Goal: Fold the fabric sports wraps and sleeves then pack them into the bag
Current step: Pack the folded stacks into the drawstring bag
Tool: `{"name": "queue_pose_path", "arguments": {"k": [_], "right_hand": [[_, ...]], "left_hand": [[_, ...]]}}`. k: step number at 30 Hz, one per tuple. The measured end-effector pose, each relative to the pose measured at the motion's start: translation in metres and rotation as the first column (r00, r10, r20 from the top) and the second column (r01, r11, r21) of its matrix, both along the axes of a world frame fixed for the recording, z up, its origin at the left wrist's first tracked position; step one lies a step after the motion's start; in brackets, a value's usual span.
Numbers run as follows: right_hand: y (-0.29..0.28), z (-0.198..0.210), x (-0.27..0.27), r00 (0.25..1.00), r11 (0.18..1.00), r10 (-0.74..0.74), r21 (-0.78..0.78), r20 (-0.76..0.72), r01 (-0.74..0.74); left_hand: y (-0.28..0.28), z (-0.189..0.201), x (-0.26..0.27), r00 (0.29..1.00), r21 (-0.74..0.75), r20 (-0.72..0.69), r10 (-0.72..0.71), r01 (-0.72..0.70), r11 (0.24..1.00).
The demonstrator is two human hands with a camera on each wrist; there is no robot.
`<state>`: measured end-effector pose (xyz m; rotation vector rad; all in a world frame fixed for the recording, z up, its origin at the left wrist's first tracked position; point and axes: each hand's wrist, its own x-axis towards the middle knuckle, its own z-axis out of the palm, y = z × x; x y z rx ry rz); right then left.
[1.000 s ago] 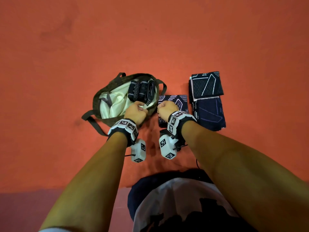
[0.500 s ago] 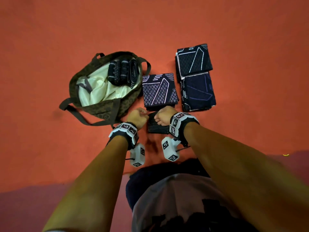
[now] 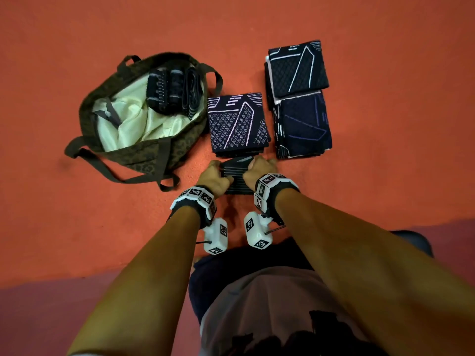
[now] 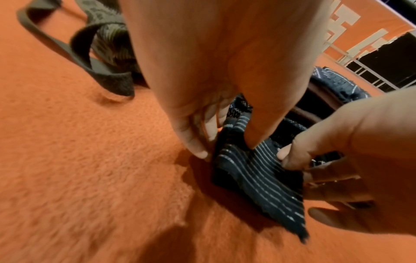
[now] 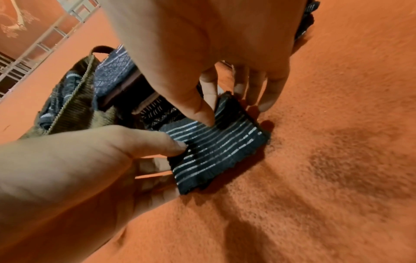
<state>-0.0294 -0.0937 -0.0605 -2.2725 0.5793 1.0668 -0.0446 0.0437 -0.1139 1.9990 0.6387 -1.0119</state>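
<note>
Much of the striped wrap (image 3: 237, 176) is hidden in the head view under the left hand (image 3: 214, 177) and right hand (image 3: 259, 168), and its far end runs out of sight toward the folded patterned sleeve (image 3: 237, 122). It is dark fabric with thin pale lines, folded flat on the orange surface (image 3: 385, 176); each hand pinches one side, thumb on top and fingers curled at the edge. It lies just right of the open bag (image 3: 133, 155), where rolled wraps (image 3: 172, 91) sit against pale lining.
</note>
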Motion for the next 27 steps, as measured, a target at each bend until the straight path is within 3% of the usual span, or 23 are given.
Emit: {"name": "queue_pose_path", "arguments": {"k": [8, 19, 23, 27], "right_hand": [[0.001, 0.009, 0.007, 0.997, 0.995, 0.011, 0.102, -0.076, -0.003], [0.046, 0.035, 0.019, 0.982, 0.981, 0.140, 0.149, -0.130, -0.121], [0.071, 0.028, 0.031, 0.975, 0.967, 0.189, 0.197, -0.119, -0.163], [0.092, 0.051, 0.042, 0.967, 0.945, 0.227, 0.264, -0.114, -0.191]], "left_hand": [[-0.001, 0.012, 0.003, 0.999, 0.021, 0.015, -0.046, 0.046, 0.999], [0.036, 0.069, 0.018, 0.998, -0.015, -0.007, 0.069, -0.070, 0.997], [0.058, 0.091, 0.027, 0.989, 0.008, 0.062, 0.134, -0.135, 0.991], [0.079, 0.113, 0.037, 0.979, 0.026, 0.113, 0.169, -0.173, 0.985]]}}
